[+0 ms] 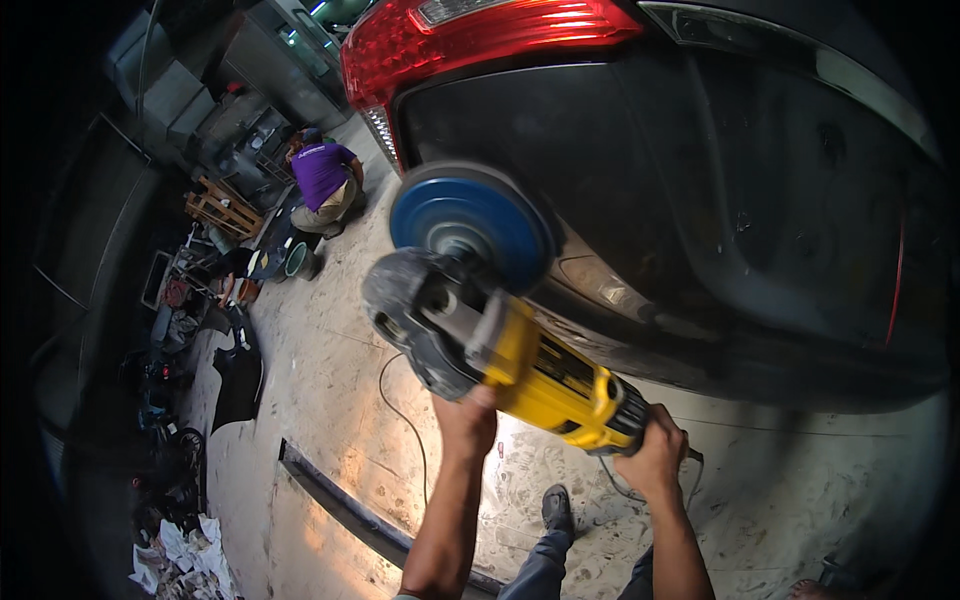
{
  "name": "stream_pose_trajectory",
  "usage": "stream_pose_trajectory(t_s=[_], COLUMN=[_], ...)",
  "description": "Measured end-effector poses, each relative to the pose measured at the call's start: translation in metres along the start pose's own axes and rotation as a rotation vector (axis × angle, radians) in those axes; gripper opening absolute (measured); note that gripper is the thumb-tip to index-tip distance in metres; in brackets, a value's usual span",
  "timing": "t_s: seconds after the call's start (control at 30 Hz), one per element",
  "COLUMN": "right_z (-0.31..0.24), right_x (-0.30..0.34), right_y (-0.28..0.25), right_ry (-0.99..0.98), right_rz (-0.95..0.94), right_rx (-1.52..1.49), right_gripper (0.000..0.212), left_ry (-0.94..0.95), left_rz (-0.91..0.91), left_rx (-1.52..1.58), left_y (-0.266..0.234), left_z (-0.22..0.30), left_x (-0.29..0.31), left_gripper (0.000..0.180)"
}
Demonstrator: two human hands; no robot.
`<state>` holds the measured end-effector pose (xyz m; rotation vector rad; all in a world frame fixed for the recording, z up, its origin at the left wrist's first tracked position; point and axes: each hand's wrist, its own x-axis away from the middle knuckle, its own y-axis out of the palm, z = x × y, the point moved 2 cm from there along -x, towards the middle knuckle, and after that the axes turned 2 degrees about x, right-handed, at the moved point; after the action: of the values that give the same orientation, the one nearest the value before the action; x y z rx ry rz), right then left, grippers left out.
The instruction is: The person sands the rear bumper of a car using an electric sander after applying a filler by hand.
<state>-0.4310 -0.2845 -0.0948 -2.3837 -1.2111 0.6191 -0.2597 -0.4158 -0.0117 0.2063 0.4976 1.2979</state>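
A yellow and black rotary polisher [560, 385] is held up in front of a dark car's rear body [650, 170]. My left hand [468, 425] is closed round the underside of its black front housing. At the rear end of the body, my right hand [655, 452] grips the black handle part. The round blue backing pad [470, 215] is blurred and faces the bodywork near the bumper corner. Whether the pad's far rim touches the panel I cannot tell. A red tail light [490, 45] sits just above it.
A power cord [410, 425] loops over the stained concrete floor [330, 380]. A long dark trim strip [345, 510] lies to the left of my legs. Further off, a person in a purple shirt [322, 172] squats by a green bucket [298, 260] and a wooden frame [225, 208]. Crumpled paper [190, 560] lies lower left.
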Motion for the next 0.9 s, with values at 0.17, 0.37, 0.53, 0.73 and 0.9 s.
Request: stream_pose_trajectory(t_s=[0.17, 0.37, 0.53, 0.73, 0.9], right_z=[-0.039, -0.065, -0.076, -0.063, -0.049], right_x=[-0.036, -0.043, -0.038, -0.021, 0.005], right_y=[0.030, 0.026, 0.011, -0.019, -0.039], right_ry=[0.034, 0.042, 0.038, 0.044, 0.050], right_rz=[-0.116, -0.073, -0.024, 0.008, 0.073], right_rx=[0.067, 0.067, 0.004, -0.041, -0.075], right_gripper=[0.045, 0.040, 0.044, 0.045, 0.036], left_ry=[-0.056, -0.042, 0.028, 0.066, 0.054], left_rz=[0.068, -0.001, -0.128, -0.084, -0.061], left_rx=[0.047, 0.011, -0.030, -0.079, -0.100], left_y=[-0.049, -0.034, -0.015, 0.018, 0.036], left_z=[0.010, 0.036, 0.060, 0.061, 0.056], left_x=[-0.058, -0.074, -0.069, -0.043, -0.010], left_gripper=[0.084, 0.071, 0.066, 0.064, 0.071])
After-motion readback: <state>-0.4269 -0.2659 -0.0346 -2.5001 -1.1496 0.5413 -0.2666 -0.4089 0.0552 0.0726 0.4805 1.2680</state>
